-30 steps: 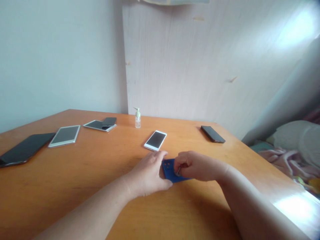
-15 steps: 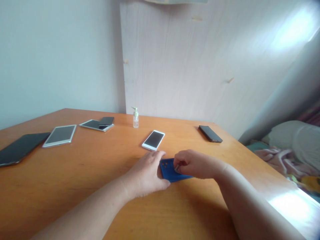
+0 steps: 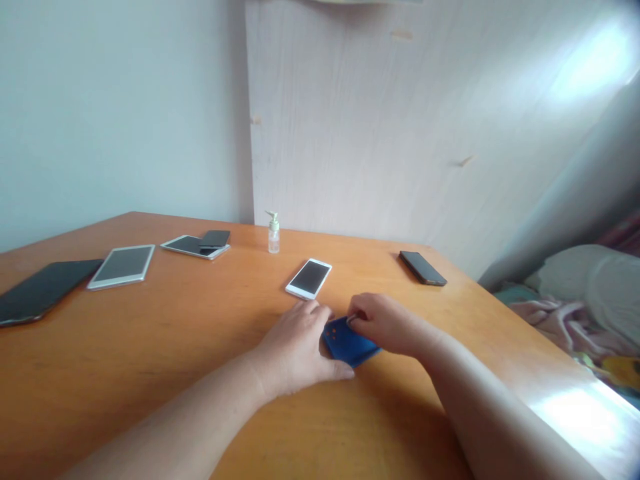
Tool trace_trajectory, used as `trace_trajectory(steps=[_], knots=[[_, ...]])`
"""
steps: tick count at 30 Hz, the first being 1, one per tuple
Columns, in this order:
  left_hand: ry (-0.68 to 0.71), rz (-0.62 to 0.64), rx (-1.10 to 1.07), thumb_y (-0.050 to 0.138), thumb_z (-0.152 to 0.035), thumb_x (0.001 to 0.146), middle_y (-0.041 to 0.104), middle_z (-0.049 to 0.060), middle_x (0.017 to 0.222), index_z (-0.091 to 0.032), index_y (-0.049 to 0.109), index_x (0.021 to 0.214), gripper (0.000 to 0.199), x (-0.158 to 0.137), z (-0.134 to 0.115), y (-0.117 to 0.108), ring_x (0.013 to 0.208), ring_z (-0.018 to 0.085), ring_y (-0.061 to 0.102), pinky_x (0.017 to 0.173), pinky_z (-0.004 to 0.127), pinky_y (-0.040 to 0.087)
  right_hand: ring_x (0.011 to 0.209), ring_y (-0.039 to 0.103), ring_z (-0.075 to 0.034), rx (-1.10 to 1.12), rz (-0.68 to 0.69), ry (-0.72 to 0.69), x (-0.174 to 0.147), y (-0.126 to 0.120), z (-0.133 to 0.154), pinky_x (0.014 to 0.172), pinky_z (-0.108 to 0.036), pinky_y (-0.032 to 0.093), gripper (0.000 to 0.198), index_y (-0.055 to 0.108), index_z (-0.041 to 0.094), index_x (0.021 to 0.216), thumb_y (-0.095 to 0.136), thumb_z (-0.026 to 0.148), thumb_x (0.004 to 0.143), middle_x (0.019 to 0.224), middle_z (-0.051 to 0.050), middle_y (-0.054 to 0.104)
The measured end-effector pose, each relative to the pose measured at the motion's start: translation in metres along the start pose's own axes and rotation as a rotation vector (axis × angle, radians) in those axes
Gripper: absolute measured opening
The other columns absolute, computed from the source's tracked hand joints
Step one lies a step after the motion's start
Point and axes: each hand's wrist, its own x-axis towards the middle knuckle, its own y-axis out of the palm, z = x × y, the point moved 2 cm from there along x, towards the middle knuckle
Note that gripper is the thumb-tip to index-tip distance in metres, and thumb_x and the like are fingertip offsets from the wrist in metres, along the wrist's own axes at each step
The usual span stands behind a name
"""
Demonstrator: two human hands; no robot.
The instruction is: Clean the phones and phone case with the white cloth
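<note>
Smooth wooden table (image 3: 125,360), your left hand (image 3: 295,347) and right hand (image 3: 383,321) on a flat blue phone case (image 3: 353,347)!
Left, spread wide, clasps its left end; right curls tight at its far edge. Clear pump bottle (image 3: 273,239) behind, contents unclear; blurry pale scrap (image 3: 352,319) pinched in your right.

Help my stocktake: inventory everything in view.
Phone case: 1, blue, foreground
Unclear item: 1, greyish, at case
White phone: 1, white, centre
Black tablet: 1, black, left
Middle tablet: 1, white, left
Rear tablet: 1, white, left
Flat device: 1, dark, on rear tablet
Dispenser: 1, clear, rear
Dark device: 1, black, right
Table: 1, orange, below
Wall: 1, pale, behind
Board: 1, whitish, behind
Sheet: 1, pale, top
Fabrics: uncounted, mixed, right
Left hand: 1, bare, holding case
Right hand: 1, bare, pinching item
</note>
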Motion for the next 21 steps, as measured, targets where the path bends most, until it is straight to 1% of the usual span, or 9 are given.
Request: trace_trajectory(steps=[3,4,5,9,10,13,15,19,21], knots=[[0.002,0.001,-0.001,0.075,-0.067,0.057,0.058,0.005,0.106,-0.026,0.060,0.107,0.067,0.000,-0.002,-0.002,0.102,0.029,0.057,0.081,0.038,0.048,0.070,0.055,-0.016,-0.118,-0.035,0.210,0.000,-0.004,-0.014,0.057,-0.025,0.030,0.008,0.060,0.017,0.072,0.052,0.017,0.075,0.077,-0.005,0.066],[0.001,-0.002,-0.002,0.075,-0.067,0.056,0.058,0.005,0.106,-0.026,0.060,0.108,0.067,0.001,-0.003,-0.003,0.102,0.029,0.057,0.081,0.037,0.048,0.069,0.055,-0.016,-0.142,-0.050,0.249,0.000,-0.005,-0.017,0.057,-0.025,0.029,0.009,0.059,0.017,0.072,0.052,0.016,0.075,0.077,-0.006,0.066],[-0.001,-0.002,-0.003,0.075,-0.067,0.056,0.058,0.005,0.105,-0.026,0.060,0.108,0.068,0.001,-0.003,-0.003,0.102,0.029,0.057,0.081,0.037,0.048,0.069,0.055,-0.016,-0.143,-0.061,0.249,0.000,-0.005,-0.018,0.056,-0.025,0.029,0.009,0.059,0.017,0.071,0.051,0.016,0.075,0.077,-0.006,0.066],[-0.017,0.004,0.001,0.076,-0.066,0.056,0.057,0.005,0.104,-0.025,0.062,0.103,0.064,0.001,-0.004,-0.003,0.101,0.029,0.056,0.080,0.036,0.047,0.070,0.055,-0.015,-0.013,-0.014,0.086,0.001,-0.001,-0.011,0.058,-0.023,0.031,0.006,0.059,0.019,0.074,0.053,0.018,0.075,0.078,-0.003,0.066],[-0.018,0.004,-0.002,0.076,-0.066,0.055,0.057,0.005,0.104,-0.025,0.062,0.102,0.063,0.001,-0.004,-0.003,0.100,0.029,0.056,0.080,0.036,0.047,0.070,0.055,-0.014,-0.005,-0.005,0.090,0.001,-0.001,-0.011,0.058,-0.023,0.031,0.005,0.059,0.019,0.073,0.054,0.019,0.075,0.077,-0.003,0.066],[-0.014,-0.005,-0.012,0.076,-0.065,0.056,0.056,0.005,0.103,-0.025,0.062,0.101,0.062,0.000,-0.004,-0.002,0.101,0.028,0.056,0.080,0.035,0.046,0.067,0.053,-0.015,-0.083,-0.045,0.215,0.000,-0.003,-0.015,0.056,-0.025,0.029,0.007,0.057,0.018,0.070,0.052,0.018,0.076,0.074,-0.004,0.064],[-0.011,-0.008,-0.010,0.076,-0.065,0.056,0.057,0.005,0.102,-0.025,0.061,0.099,0.061,0.000,-0.004,-0.003,0.101,0.028,0.055,0.080,0.035,0.046,0.067,0.053,-0.015,-0.093,-0.070,0.228,0.000,-0.003,-0.015,0.056,-0.025,0.029,0.008,0.057,0.018,0.070,0.051,0.017,0.076,0.074,-0.004,0.064],[-0.017,-0.005,0.006,0.076,-0.065,0.055,0.056,0.006,0.102,-0.023,0.060,0.092,0.058,0.000,-0.005,-0.004,0.100,0.029,0.055,0.079,0.035,0.047,0.072,0.055,-0.014,0.076,0.001,0.006,0.000,0.003,-0.003,0.060,-0.023,0.033,0.006,0.060,0.019,0.077,0.054,0.018,0.076,0.079,-0.002,0.065],[-0.018,-0.005,0.008,0.076,-0.065,0.056,0.056,0.006,0.102,-0.023,0.060,0.091,0.057,0.000,-0.005,-0.004,0.101,0.029,0.055,0.079,0.035,0.047,0.071,0.055,-0.014,0.092,0.017,-0.017,0.000,0.004,-0.001,0.060,-0.023,0.034,0.005,0.060,0.019,0.076,0.055,0.019,0.076,0.078,-0.002,0.065]])
